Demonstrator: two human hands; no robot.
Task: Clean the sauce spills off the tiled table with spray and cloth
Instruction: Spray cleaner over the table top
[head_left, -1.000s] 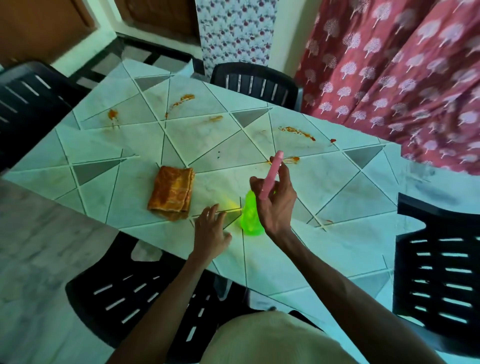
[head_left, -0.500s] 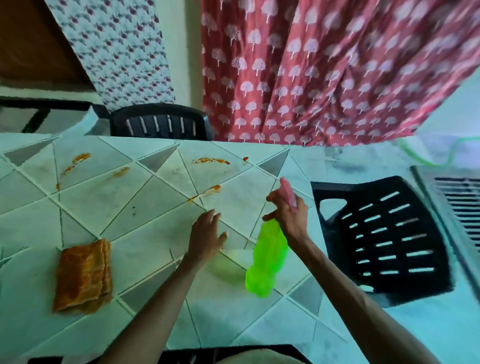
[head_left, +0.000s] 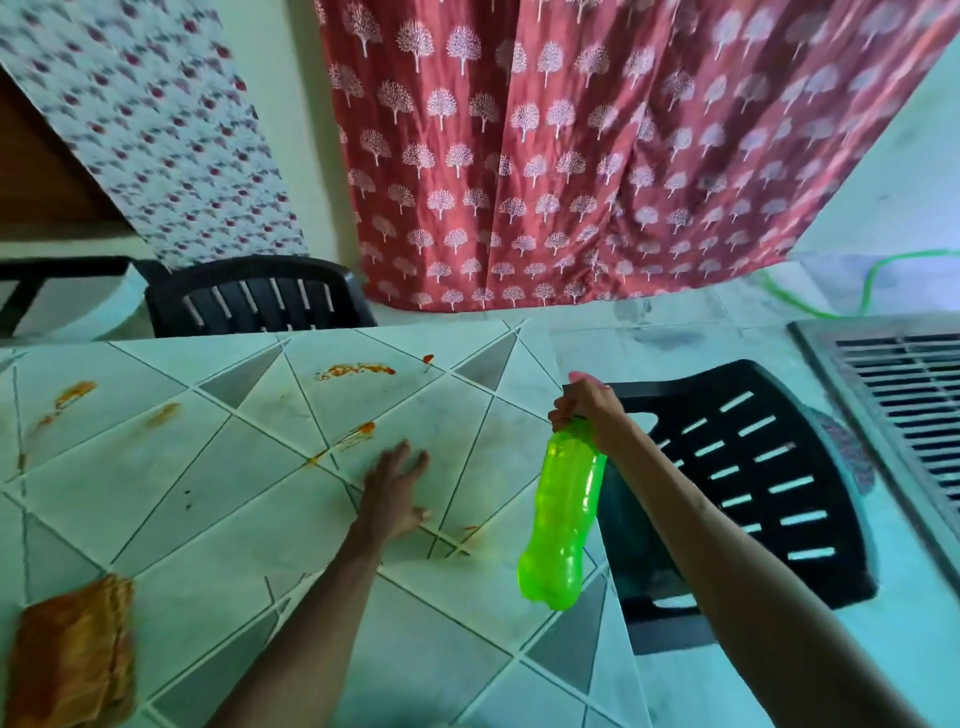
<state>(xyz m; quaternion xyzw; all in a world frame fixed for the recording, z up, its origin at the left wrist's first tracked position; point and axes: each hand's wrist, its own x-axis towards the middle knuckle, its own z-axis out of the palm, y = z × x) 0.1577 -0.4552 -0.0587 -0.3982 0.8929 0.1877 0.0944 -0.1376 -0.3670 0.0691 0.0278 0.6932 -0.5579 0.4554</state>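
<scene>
**Bottle Lifted, Cloth Lying Loose**

The folded orange cloth (head_left: 72, 654) lies on the tiled table (head_left: 208, 519), well to the left of the left hand (head_left: 395, 488). That hand rests flat with fingers spread, holding nothing. Sauce spills (head_left: 358, 370) streak the tiles beyond its fingertips. Just right of it, the right hand (head_left: 587, 410) grips the neck of the green spray bottle (head_left: 566, 519), which hangs tilted below it.

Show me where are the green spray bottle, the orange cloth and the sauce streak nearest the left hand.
green spray bottle (head_left: 566, 514), head view, middle of its body.
orange cloth (head_left: 72, 660), head view, centre of its folded top.
sauce streak (head_left: 363, 430), head view, its red upper end.
</scene>
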